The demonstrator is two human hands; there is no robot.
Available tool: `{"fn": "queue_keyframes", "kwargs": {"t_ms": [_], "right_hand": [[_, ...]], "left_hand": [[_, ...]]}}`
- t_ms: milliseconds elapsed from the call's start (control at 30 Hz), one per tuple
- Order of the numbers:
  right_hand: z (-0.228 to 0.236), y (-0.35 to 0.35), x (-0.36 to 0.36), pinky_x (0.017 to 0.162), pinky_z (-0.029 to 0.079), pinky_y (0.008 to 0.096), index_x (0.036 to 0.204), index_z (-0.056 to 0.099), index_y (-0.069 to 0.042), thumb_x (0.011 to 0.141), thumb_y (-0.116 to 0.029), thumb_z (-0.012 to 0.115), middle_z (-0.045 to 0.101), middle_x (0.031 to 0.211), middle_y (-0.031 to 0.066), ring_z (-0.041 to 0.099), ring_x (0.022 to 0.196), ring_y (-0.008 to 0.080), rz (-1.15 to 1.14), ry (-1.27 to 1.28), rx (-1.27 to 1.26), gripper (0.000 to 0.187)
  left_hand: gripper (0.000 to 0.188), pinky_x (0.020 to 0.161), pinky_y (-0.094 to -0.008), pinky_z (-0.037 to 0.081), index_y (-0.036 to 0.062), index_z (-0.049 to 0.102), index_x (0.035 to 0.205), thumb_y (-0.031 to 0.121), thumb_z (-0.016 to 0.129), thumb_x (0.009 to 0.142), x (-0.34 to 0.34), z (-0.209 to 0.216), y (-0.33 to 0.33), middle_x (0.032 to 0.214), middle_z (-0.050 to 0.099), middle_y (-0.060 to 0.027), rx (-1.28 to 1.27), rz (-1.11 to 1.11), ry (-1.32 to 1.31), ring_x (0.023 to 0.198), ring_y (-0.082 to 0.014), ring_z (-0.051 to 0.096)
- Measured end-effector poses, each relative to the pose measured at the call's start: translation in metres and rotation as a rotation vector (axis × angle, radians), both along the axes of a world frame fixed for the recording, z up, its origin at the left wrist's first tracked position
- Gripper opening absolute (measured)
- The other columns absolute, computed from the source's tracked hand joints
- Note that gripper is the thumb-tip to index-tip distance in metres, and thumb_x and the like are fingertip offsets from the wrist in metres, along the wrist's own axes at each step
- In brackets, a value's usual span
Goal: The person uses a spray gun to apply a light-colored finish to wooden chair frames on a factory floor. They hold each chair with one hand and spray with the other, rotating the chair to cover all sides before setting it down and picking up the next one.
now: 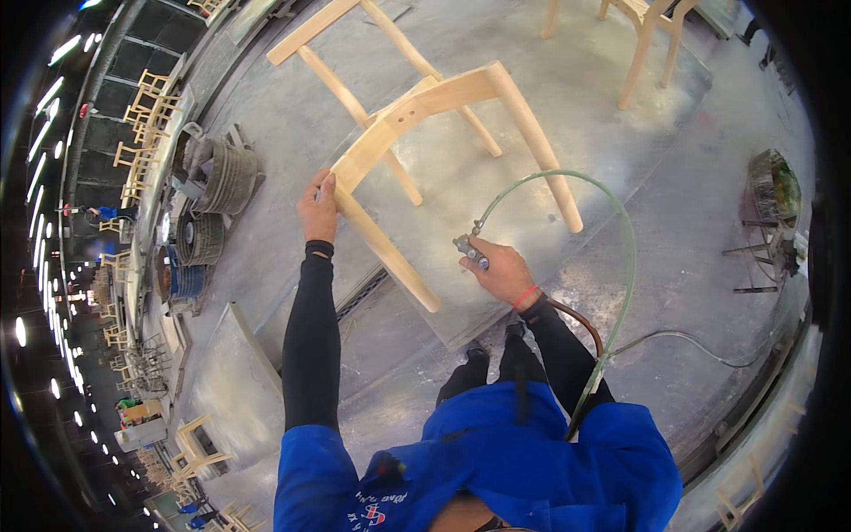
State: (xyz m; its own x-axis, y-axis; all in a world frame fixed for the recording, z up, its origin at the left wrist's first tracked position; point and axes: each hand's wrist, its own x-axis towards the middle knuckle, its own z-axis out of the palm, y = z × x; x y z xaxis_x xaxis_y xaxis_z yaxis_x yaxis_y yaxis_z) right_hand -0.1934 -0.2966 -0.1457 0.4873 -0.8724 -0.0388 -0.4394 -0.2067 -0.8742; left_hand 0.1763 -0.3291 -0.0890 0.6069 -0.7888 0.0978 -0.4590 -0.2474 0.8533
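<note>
A pale, bare-wood chair frame [461, 89] with a curved top rail and long legs stands tilted in front of me. My left hand [317, 211] grips its left corner, where the curved rail meets a leg, with the thumb on top. In my right hand [505, 273] is a small metal spray gun [467, 248], held just inside the curve of the frame and apart from the wood. A pale green hose [631, 239] arches from the gun's top over to the right and back toward my right arm. My fingers partly hide the gun's handle and trigger.
Under the frame lies a grey, dusty board [523, 186]. Another wooden chair [651, 31] stands at the far right. Stacked buckets [226, 173] are to the left, and a container on a metal stand [773, 191] is at the right. A thin hose [683, 337] trails over the floor.
</note>
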Motion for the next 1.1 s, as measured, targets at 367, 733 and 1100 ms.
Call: {"fn": "queue_keyframes", "kwargs": {"t_ms": [367,733,1100], "right_hand": [[0.047,-0.026,-0.062,0.080,0.057,0.0424,0.130,0.067,0.001,0.091,-0.024,0.078,0.074,0.107,0.0236,0.073,0.096,0.0382,-0.376,-0.105,-0.251,0.047],[0.099,-0.001,-0.105,0.083,0.055,0.0317,0.133,0.065,0.003,0.094,-0.020,0.076,0.076,0.107,0.0178,0.073,0.093,0.0196,-0.259,-0.191,0.035,0.046],[0.182,-0.010,-0.075,0.082,0.054,0.0275,0.140,0.060,0.004,0.099,-0.015,0.073,0.074,0.101,0.0090,0.067,0.091,0.0109,-0.320,-0.505,-0.181,0.047]], "left_hand": [[0.037,0.102,-0.0377,0.051,-0.0009,0.074,0.120,0.030,0.070,0.100,-0.002,-0.001,0.000,0.121,0.074,-0.0204,-0.019,-0.027,-0.147,0.117,-0.0284,0.069],[0.035,0.093,-0.0358,0.055,-0.0022,0.073,0.120,0.026,0.071,0.099,-0.036,-0.017,0.022,0.131,0.071,-0.0180,-0.133,0.011,-0.179,0.114,-0.0265,0.070],[0.028,0.091,-0.0350,0.056,-0.0006,0.073,0.118,0.012,0.075,0.093,-0.098,-0.064,0.083,0.135,0.068,-0.0185,-0.232,-0.026,-0.037,0.118,-0.0273,0.068]]}}
